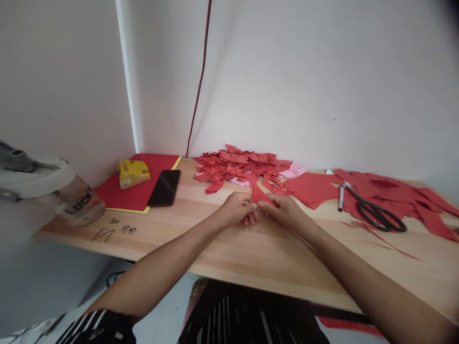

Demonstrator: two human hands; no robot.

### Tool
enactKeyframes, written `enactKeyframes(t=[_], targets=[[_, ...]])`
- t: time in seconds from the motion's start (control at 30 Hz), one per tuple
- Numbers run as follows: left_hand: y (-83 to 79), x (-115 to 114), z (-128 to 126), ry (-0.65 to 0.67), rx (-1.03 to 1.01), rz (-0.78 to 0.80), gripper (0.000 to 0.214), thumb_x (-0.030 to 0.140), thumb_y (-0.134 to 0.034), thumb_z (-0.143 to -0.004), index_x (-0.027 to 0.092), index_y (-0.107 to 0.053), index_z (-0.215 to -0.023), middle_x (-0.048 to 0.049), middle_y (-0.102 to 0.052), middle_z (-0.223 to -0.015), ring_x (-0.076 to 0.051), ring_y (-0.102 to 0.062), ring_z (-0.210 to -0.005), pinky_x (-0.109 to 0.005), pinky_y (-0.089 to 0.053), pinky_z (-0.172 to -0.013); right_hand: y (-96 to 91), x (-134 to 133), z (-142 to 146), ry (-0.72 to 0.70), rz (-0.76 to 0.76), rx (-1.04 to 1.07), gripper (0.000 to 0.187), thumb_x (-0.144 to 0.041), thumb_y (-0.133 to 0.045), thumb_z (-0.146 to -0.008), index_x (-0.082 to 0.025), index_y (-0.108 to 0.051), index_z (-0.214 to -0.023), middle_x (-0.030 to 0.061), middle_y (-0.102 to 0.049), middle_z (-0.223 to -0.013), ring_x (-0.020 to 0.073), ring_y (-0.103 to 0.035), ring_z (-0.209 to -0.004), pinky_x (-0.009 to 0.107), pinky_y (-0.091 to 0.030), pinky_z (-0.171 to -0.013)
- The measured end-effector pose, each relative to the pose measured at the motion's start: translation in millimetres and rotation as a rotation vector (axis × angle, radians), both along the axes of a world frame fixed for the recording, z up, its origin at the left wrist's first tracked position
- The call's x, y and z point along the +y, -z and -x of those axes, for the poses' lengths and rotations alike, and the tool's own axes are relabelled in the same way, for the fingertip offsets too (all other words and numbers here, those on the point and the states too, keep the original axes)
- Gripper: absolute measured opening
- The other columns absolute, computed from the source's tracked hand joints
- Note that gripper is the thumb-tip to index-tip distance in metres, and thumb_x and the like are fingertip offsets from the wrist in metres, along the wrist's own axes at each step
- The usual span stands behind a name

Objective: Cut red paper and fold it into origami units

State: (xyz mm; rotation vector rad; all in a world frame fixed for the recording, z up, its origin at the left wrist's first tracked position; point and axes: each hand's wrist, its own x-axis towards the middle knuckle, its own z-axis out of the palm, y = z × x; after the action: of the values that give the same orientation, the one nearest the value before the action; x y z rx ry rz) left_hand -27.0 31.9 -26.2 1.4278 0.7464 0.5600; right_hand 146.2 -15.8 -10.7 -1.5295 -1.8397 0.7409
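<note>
Between my two hands is a small folded piece of red paper (260,195), its point facing up. My left hand (242,208) pinches its left edge, fingers curled under. With thumb and fingers, my right hand (279,207) grips the lower right corner. Just beyond them lies a heap of folded red paper pieces (240,165), with some pink paper (294,169) among them. A stack of red paper squares (311,187) rests to the right of the heap.
On the right are black-handled scissors (382,216), a marker (341,198), red paper scraps (390,198) and thin red strips. To the left are a phone (164,188), a yellow packet (134,174) on red sheets (118,193), and a clear bottle (81,203). A wall stands behind.
</note>
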Motion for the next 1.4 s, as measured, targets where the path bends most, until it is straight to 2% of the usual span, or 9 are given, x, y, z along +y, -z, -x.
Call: enactKeyframes(t=[0.3,0.5,0.73,1.0,1.23,1.4], targets=[[-0.8,-0.4,-0.5,-0.008,0.019,-0.007,0.014,0.011,-0.051,-0.085,0.013,-0.051,-0.071,-0.0006,-0.064,-0.056,-0.007,-0.056,-0.038,-0.014,-0.038,-0.036,-0.7,2.1,-7.2,-0.042,0.078,0.013,0.043,-0.057,-0.053,-0.082,-0.020,-0.052,-0.062,-0.0018,-0.051,-0.057,0.0106,-0.040,-0.051,0.026,-0.029,-0.049],[-2.4,0.8,0.7,-0.010,0.020,-0.006,0.017,0.013,-0.054,-0.085,0.014,-0.048,-0.069,-0.0013,-0.065,-0.056,-0.007,-0.056,-0.037,-0.014,-0.036,-0.036,0.4,2.6,-12.6,-0.018,0.127,0.042,0.042,-0.055,-0.057,-0.081,-0.020,-0.047,-0.060,-0.0040,-0.047,-0.054,0.0088,-0.036,-0.047,0.024,-0.027,-0.046],[-4.3,2.8,3.4,-0.022,0.015,-0.009,0.018,0.013,-0.056,-0.085,0.014,-0.047,-0.070,-0.0016,-0.066,-0.056,-0.007,-0.058,-0.039,-0.013,-0.037,-0.037,1.0,4.9,-17.9,-0.022,0.138,0.094,0.038,-0.051,-0.061,-0.078,-0.019,-0.051,-0.060,-0.0017,-0.053,-0.057,0.0102,-0.043,-0.052,0.024,-0.031,-0.049],[-7.1,7.0,6.7,-0.062,0.040,0.021,0.017,0.010,-0.057,-0.085,0.012,-0.050,-0.070,-0.0010,-0.065,-0.055,-0.006,-0.056,-0.037,-0.013,-0.036,-0.036,5.3,7.9,-28.4,-0.063,0.184,0.176,0.035,-0.052,-0.061,-0.081,-0.018,-0.059,-0.073,-0.0004,-0.059,-0.064,0.0106,-0.048,-0.055,0.024,-0.035,-0.052],[-8.5,6.6,7.6,-0.072,0.041,0.057,0.021,0.010,-0.057,-0.086,0.014,-0.046,-0.068,-0.0017,-0.065,-0.054,-0.006,-0.057,-0.037,-0.012,-0.037,-0.036,7.3,7.8,-31.9,-0.074,0.233,0.202,0.040,-0.056,-0.062,-0.080,-0.017,-0.059,-0.073,-0.0015,-0.055,-0.062,0.0068,-0.038,-0.047,0.022,-0.026,-0.043],[-10.1,6.4,7.4,-0.081,0.042,0.059,0.020,0.009,-0.058,-0.085,0.013,-0.047,-0.068,-0.0018,-0.066,-0.054,-0.006,-0.056,-0.036,-0.013,-0.037,-0.036,3.9,6.5,-29.5,-0.068,0.239,0.214,0.038,-0.055,-0.062,-0.079,-0.018,-0.057,-0.072,-0.0034,-0.052,-0.060,0.0064,-0.036,-0.044,0.023,-0.026,-0.042]])
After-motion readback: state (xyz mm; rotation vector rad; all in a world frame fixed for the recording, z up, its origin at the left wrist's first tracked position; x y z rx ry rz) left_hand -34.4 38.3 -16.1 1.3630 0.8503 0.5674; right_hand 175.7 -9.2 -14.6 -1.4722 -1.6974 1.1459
